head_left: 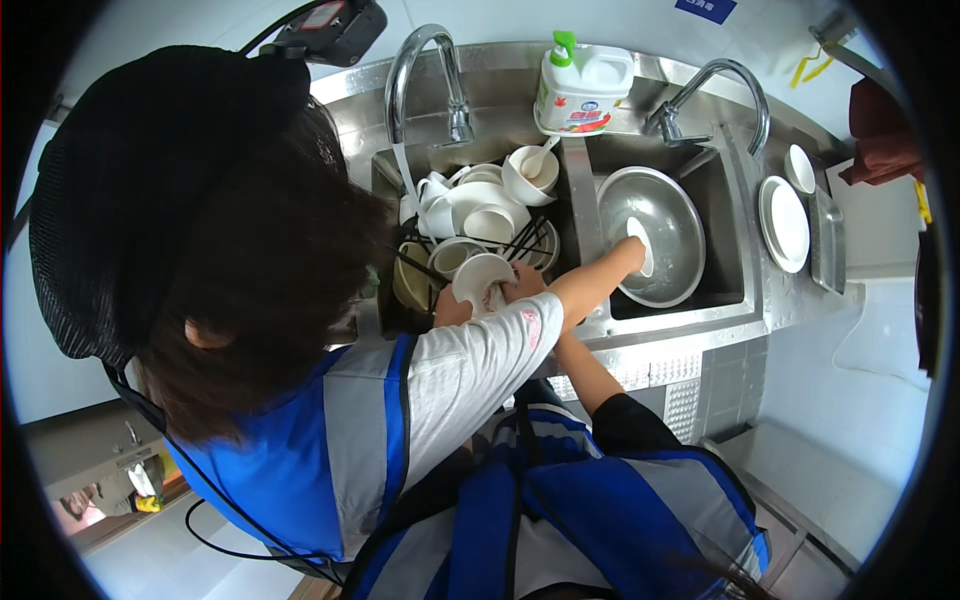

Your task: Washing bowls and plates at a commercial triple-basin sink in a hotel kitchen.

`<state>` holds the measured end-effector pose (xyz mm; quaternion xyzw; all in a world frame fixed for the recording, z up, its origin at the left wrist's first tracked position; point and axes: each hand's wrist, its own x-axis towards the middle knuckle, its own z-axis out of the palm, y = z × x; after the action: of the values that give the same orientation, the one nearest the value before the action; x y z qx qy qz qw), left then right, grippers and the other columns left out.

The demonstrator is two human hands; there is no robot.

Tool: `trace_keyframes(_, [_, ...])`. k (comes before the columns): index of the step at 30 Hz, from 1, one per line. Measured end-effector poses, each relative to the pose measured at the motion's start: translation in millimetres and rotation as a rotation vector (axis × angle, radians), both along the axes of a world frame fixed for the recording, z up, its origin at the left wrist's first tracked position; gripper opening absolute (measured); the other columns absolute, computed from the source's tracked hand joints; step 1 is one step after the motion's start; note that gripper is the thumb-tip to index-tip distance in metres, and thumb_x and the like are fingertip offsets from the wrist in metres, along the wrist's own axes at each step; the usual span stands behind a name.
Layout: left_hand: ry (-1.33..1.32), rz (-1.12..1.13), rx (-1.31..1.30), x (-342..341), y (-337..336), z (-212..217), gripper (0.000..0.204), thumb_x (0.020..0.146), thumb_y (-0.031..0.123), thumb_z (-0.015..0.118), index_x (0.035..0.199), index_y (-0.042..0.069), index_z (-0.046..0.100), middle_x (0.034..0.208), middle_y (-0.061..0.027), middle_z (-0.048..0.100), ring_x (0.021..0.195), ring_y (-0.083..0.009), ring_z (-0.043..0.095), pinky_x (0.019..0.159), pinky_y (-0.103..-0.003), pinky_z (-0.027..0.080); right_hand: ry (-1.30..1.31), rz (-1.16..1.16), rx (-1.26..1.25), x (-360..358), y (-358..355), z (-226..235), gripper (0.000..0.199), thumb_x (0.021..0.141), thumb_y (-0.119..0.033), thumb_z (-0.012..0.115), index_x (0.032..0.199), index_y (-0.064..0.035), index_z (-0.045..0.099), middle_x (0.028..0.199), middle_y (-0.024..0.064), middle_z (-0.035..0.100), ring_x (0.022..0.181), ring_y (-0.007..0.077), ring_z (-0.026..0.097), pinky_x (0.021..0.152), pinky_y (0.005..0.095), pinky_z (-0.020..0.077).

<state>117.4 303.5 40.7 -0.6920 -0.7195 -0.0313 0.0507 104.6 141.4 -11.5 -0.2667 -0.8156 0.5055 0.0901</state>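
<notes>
A white bowl [480, 277] is tilted over the near edge of the left sink [384, 172]. My left hand [451, 309] grips its left side, its forearm mostly hidden behind a co-worker's arm. My right hand [523, 284], coming from a black sleeve, closes on the bowl's right side. Something pale and crumpled shows at the bowl's lower rim between my hands; I cannot make out what it is. Beyond the bowl, white dishes [468, 207] are heaped in the sink with dark chopsticks [522, 240] and a small bowl holding a white spoon [535, 163].
The co-worker's arm [585, 295] crosses over mine; that hand holds a white dish [641, 247] in a metal basin [672, 205]. Two faucets [460, 118] and a jug with a green pump [585, 90] line the back. Stacked plates [785, 225] stand at the right.
</notes>
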Motion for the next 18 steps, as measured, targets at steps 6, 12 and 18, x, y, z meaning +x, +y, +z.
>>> trace_keyframes(6, [-0.196, 0.05, -0.026, 3, 7, -21, 0.021, 0.079, 0.012, 0.052, 0.098, 0.005, 0.055, 0.085, -0.0139, 0.059, 0.08, -0.0253, 0.06, 0.074, -0.031, 0.047, -0.116, -0.023, -0.021, 2, -3, -30, 0.028, 0.067, -0.017, 0.065, 0.09, 0.0003, 0.063, 0.082, 0.0179, 0.064, 0.077, 0.032, 0.063, 0.069, 0.0364, 0.0483])
trace_keyframes(12, [-0.601, 0.187, 0.103, -23, -2, -9, 0.032, 0.076, 0.007, 0.052, 0.108, 0.004, 0.054, 0.098, -0.0171, 0.06, 0.087, -0.0287, 0.06, 0.078, -0.033, 0.047, -0.019, -0.02, 0.046, -1, 3, -18, 0.029, 0.067, -0.018, 0.064, 0.089, 0.0008, 0.063, 0.083, 0.0217, 0.063, 0.077, 0.0341, 0.062, 0.068, 0.037, 0.0483])
trace_keyframes(18, [-0.789, 0.146, 0.352, -86, -139, 34, 0.037, 0.073, 0.002, 0.051, 0.11, 0.001, 0.052, 0.102, -0.019, 0.059, 0.09, -0.0311, 0.059, 0.082, -0.032, 0.045, 0.114, 0.388, 0.031, -9, 21, 12, 0.029, 0.067, -0.014, 0.065, 0.091, 0.0009, 0.061, 0.081, 0.0176, 0.063, 0.074, 0.0317, 0.061, 0.07, 0.0363, 0.0481])
